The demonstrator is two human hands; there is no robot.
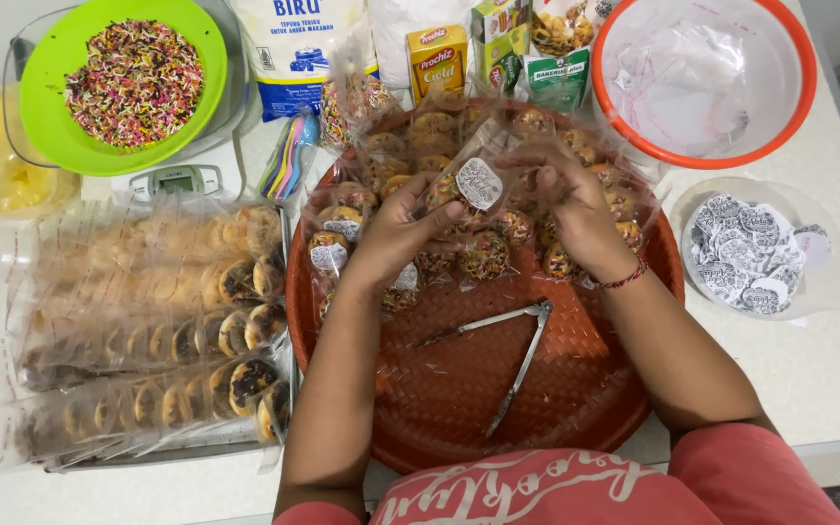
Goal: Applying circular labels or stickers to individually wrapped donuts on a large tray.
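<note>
Home kitchen counter w/ digital scale (pixel 179 180), flour bag (pixel 296 49), sprinkles bowl (pixel 128 83), tray of bagged cookies (pixel 289 292).

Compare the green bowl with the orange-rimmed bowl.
The green bowl is solid green and filled with coloured sprinkles; the orange-rimmed bowl is pale inside and holds clear plastic bags. The green bowl sits on a kitchen scale at the left; the orange-rimmed bowl rests on the table at the right. Both are round.
</note>
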